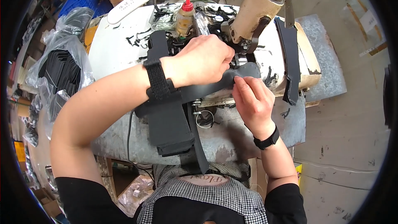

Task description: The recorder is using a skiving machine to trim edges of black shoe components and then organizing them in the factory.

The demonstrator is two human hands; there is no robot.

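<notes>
My right hand (255,97) pinches the edge of a flat black strip (203,91) between thumb and fingers, close to the machine. The strip runs leftward beneath my left wrist. My left hand (203,58) is closed, its fingers curled down just in front of the machine head (257,12); whatever lies in its fingertips is hidden. Below my left forearm sits a stack of black flat pieces (170,128), and a narrow black band (199,145) hangs over the table's front edge.
A bottle with a red nozzle (185,18) stands behind my left hand among black scraps (163,12). A white lamp (134,4) reaches over the table at back left. Long black pieces (288,62) lie right of the machine. Plastic-bagged black sheets (62,70) stand at left.
</notes>
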